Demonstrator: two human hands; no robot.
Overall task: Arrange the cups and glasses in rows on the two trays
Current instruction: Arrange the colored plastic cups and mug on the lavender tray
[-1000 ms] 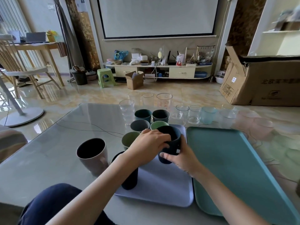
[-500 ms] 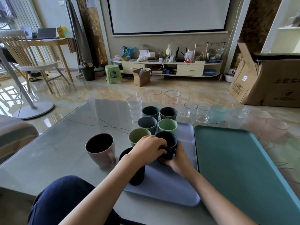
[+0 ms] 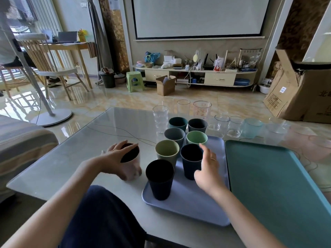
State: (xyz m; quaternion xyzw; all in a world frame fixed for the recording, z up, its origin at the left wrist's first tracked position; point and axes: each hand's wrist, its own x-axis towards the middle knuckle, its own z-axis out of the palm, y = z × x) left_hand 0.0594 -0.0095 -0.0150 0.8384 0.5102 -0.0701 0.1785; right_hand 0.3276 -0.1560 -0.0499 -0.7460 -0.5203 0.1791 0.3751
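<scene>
Left hand takes the last loose cup as the right leaves a placed one.

The left hand [image 3: 119,159] curls round the pale pink cup [image 3: 131,162] on the glass worktop [image 3: 75,154], probably to add it to the rows. The right hand [image 3: 208,170], fingers relaxed, rests beside the dark navy cup [image 3: 191,161] on the lavender tray [image 3: 193,203]; the teal tray [image 3: 277,185] lies right of it, clear glasses [image 3: 222,125] beyond.

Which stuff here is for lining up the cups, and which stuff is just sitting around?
For the job: coloured cups, pink cup under the left hand, clear glasses, purple tray, teal tray.

Just around: cardboard box, green stool, wooden chair, standing fan base.
</scene>
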